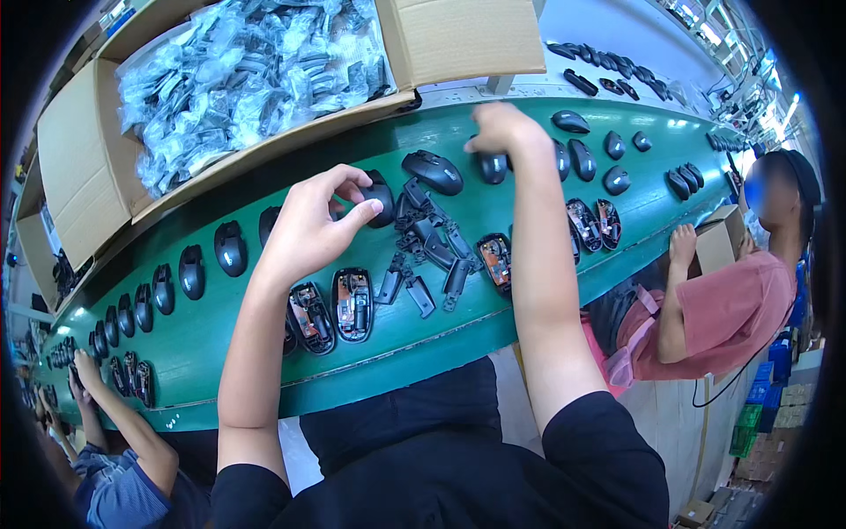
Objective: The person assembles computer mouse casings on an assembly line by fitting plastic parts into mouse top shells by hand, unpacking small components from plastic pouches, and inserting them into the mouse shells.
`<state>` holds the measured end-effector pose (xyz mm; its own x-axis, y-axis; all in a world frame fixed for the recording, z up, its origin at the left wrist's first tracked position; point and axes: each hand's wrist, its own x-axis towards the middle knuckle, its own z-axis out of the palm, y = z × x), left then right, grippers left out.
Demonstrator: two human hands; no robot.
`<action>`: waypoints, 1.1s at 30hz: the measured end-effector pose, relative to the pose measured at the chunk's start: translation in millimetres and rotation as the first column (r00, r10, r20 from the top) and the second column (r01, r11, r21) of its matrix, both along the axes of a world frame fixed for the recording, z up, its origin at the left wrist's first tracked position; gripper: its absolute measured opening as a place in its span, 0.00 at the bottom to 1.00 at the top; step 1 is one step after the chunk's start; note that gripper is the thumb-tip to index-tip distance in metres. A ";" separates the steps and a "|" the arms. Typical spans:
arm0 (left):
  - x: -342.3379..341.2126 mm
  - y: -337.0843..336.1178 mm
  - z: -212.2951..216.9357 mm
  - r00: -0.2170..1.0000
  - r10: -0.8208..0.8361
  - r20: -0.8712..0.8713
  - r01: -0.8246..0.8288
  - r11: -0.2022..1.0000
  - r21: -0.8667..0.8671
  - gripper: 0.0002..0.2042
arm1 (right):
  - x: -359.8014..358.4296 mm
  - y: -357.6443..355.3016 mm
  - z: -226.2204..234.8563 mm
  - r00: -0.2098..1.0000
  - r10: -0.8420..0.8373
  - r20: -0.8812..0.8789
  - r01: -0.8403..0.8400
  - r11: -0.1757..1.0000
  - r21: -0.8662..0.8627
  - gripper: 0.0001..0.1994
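My left hand (328, 220) is closed on a black computer mouse top shell (379, 199), thumb at its near edge and fingers over its left side. Just right of it, another mouse shell (433, 172) rests on the green table. My right hand (505, 132) reaches to the far side, its thumb and fingers apart and nothing visible between them. Nearest to it, below the palm, lies a black mouse shell (492, 167), partly covered by my wrist. Between my arms is a pile of small black plastic parts (429, 238). Opened mouse bases (353, 305) with orange-brown boards lie close to me.
A large cardboard box (264, 154) full of bagged parts stands beyond the table (445, 331). Rows of black mice (191, 271) run left. On the right sits a person in a pink shirt (736, 304) beside a small box (716, 238); another person (123, 480) works at left.
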<state>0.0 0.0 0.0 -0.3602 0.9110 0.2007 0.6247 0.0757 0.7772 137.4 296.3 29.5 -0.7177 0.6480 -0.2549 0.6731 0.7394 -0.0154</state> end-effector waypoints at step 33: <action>-49.2 -47.2 36.5 0.622 -0.275 0.733 -0.220 0.837 0.501 0.16 | 39.1 -217.0 -63.6 0.717 0.611 -0.335 -0.656 0.754 -0.029 0.16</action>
